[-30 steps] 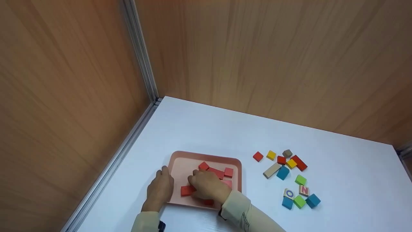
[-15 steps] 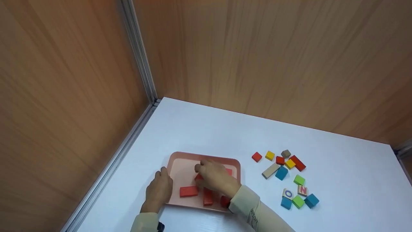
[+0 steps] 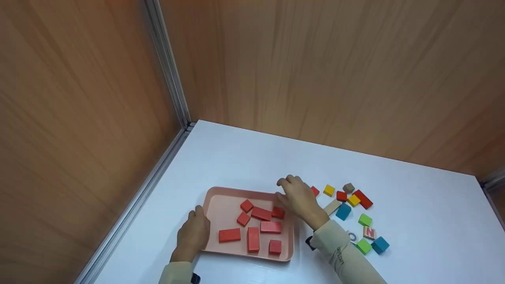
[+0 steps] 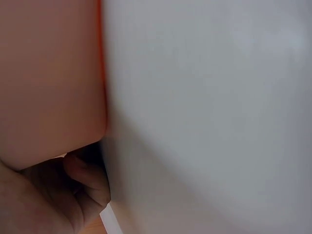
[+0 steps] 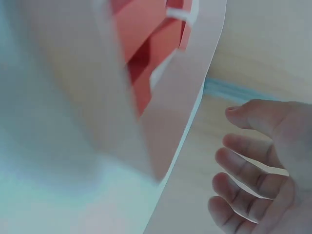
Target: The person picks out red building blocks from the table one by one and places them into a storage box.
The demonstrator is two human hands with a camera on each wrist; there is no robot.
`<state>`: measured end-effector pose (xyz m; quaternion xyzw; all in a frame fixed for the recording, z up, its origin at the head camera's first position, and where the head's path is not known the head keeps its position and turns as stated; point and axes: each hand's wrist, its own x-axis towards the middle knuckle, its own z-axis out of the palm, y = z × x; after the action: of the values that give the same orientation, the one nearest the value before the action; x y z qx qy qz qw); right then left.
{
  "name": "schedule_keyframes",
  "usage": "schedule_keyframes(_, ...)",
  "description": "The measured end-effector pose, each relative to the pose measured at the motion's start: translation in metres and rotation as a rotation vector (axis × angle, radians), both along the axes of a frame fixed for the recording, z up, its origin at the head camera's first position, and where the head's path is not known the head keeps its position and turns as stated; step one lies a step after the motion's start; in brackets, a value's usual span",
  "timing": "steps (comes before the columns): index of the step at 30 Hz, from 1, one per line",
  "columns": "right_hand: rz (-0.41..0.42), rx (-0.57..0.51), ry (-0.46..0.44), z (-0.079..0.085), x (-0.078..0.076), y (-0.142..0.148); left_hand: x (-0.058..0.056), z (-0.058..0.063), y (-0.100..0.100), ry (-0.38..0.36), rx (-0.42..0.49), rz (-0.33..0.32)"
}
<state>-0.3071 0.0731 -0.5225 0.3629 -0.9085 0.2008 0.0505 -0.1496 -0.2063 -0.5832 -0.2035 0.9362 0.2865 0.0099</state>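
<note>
A pink tray (image 3: 232, 252) lies on the white table with several red blocks (image 3: 253, 240) inside, some long and some cube-shaped. At the tray's left edge my left hand (image 3: 192, 230) holds on. The left wrist view shows that hand (image 4: 58, 195) with curled fingers against the tray's outer wall (image 4: 53, 87). My right hand (image 3: 302, 199) is above the tray's back right corner, holding nothing. In the right wrist view its fingers (image 5: 243, 170) are loosely bent and spread, apart from the tray (image 5: 180, 92).
Right of the tray lie loose blocks: a yellow one (image 3: 329, 190), a blue one (image 3: 343, 211), a green one (image 3: 365, 219), a red bar (image 3: 363, 199) and letter blocks (image 3: 369, 232). A red cube (image 3: 315, 191) is partly hidden by my right hand. Wooden panels (image 3: 315, 71) wall the table's back and left.
My right hand has lifted from the red blocks in the tray and moved right and back, uncovering them. A small red cube now sits beside the others near the middle. The left hand stays put.
</note>
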Motion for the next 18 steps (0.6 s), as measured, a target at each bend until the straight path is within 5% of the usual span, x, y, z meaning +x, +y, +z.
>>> schedule_keyframes(9,-0.197,0.011,-0.059,-0.018,-0.029,0.042,0.001,-0.002,-0.001,-0.015,0.012,0.006)
schedule_keyframes(18,-0.266,0.042,-0.136,-0.035,-0.039,0.065,0.002,0.000,-0.002,0.001,0.006,0.012)
